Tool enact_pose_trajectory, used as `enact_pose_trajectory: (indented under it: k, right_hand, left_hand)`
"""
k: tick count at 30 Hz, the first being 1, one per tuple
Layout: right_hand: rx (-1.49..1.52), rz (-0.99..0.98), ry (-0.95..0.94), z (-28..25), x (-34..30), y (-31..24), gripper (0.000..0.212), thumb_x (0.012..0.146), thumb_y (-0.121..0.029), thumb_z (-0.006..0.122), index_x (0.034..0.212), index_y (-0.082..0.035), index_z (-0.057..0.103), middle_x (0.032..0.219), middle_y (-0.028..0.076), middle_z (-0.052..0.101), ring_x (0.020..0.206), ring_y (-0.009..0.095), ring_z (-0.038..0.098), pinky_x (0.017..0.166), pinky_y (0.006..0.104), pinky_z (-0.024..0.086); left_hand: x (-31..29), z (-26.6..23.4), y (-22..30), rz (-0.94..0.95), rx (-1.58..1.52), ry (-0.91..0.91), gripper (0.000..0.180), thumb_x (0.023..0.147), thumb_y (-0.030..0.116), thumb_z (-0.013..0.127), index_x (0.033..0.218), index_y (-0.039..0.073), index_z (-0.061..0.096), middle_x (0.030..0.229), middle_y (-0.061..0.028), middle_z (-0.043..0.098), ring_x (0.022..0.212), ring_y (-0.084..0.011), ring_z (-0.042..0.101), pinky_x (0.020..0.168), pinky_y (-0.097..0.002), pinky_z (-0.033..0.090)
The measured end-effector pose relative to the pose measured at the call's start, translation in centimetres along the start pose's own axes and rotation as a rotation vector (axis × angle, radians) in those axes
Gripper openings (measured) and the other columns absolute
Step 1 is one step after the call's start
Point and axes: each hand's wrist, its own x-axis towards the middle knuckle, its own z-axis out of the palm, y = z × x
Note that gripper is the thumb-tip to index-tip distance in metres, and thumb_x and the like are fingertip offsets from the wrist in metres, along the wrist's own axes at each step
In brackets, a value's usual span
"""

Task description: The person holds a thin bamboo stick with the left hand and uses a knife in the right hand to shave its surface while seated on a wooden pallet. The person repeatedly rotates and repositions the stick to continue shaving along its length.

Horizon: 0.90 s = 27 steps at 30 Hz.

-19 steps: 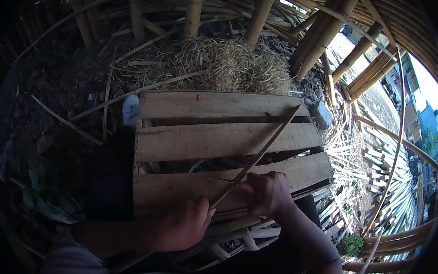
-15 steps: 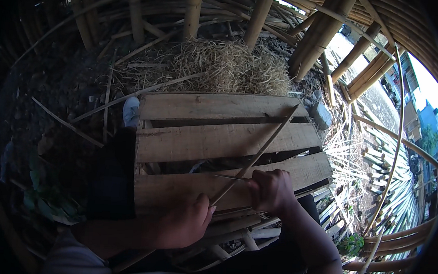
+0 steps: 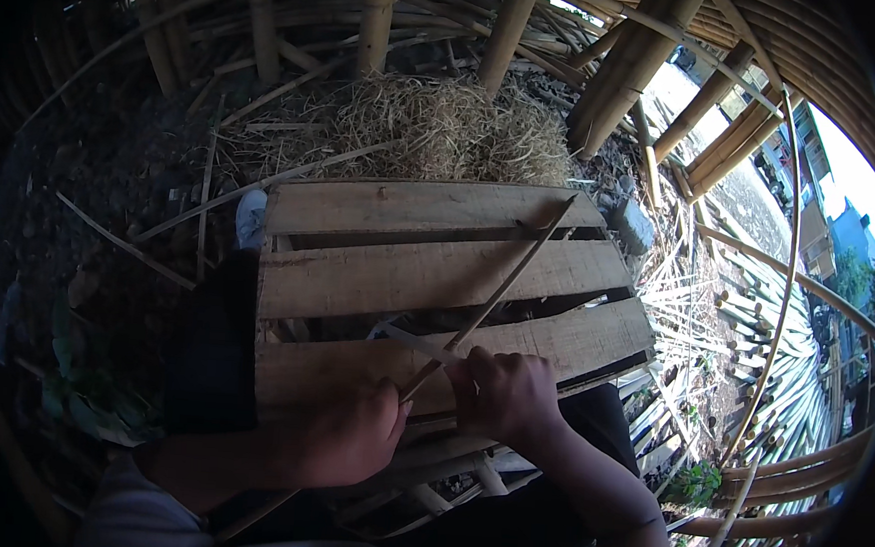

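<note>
A long thin bamboo strip (image 3: 510,280) slants over a slatted wooden crate (image 3: 438,270), its far tip above the far slat. My left hand (image 3: 352,439) is closed round the strip near the crate's front edge, and the strip's tail runs back under my left forearm. In my right hand (image 3: 510,396) is a knife (image 3: 418,344), its pale blade pointing left and lying across the strip just beyond my left hand. The knife's handle is hidden inside my fingers. Blade and strip appear to touch.
Behind the crate lies a heap of fine bamboo shavings (image 3: 446,129), with upright bamboo posts (image 3: 378,19) beyond it. A grey stone block (image 3: 633,225) sits by the crate's far right corner. Many cut bamboo poles (image 3: 801,386) are piled at the right.
My right hand has moved left and turned, so the blade's flat side now shows against the strip. My left hand keeps its grip. The whole view has shifted slightly.
</note>
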Motion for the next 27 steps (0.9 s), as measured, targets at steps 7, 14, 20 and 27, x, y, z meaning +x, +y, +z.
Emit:
enact_pose_trajectory:
  k: [7, 14, 20, 27]
  right_hand:
    - [-0.063, 0.016, 0.007, 0.2, 0.9, -0.2, 0.028, 0.092, -0.028, 0.07, 0.073, -0.01, 0.058, 0.054, 0.01, 0.06, 0.045, 0.03, 0.063, 0.045, 0.0414, 0.049]
    - [-0.108, -0.175, 0.038, 0.5, 1.1, -0.6, 0.026, 0.093, -0.029, 0.068, 0.078, -0.01, 0.059, 0.053, 0.008, 0.058, 0.043, 0.028, 0.061, 0.04, 0.039, 0.047]
    - [-0.112, -0.088, 0.015, 0.3, 1.9, 1.4, 0.02, 0.091, -0.026, 0.07, 0.083, -0.008, 0.064, 0.058, 0.009, 0.063, 0.048, 0.029, 0.065, 0.045, 0.0436, 0.05]
    - [-0.11, -0.011, 0.015, 0.1, 3.7, 3.3, 0.025, 0.094, -0.03, 0.068, 0.082, -0.008, 0.068, 0.055, 0.01, 0.061, 0.049, 0.033, 0.064, 0.051, 0.044, 0.053]
  left_hand:
    - [0.2, 0.3, -0.3, -0.044, -0.055, -0.012, 0.033, 0.107, 0.023, 0.049, 0.088, -0.003, 0.057, 0.066, -0.023, 0.063, 0.057, -0.0375, 0.067, 0.055, -0.0484, 0.053]
    - [0.2, -0.5, 0.1, -0.049, 0.071, -0.085, 0.034, 0.107, 0.023, 0.048, 0.088, -0.004, 0.058, 0.066, -0.0232, 0.064, 0.058, -0.036, 0.068, 0.055, -0.0471, 0.053]
    - [0.6, -0.8, 0.3, -0.09, -0.047, -0.105, 0.034, 0.108, 0.023, 0.047, 0.088, -0.004, 0.056, 0.066, -0.0235, 0.064, 0.059, -0.0348, 0.069, 0.053, -0.0457, 0.052]
    - [-0.1, -0.9, 0.2, -0.061, -0.001, -0.087, 0.031, 0.107, 0.022, 0.049, 0.088, -0.002, 0.054, 0.066, -0.0216, 0.062, 0.054, -0.0336, 0.065, 0.052, -0.0453, 0.051]
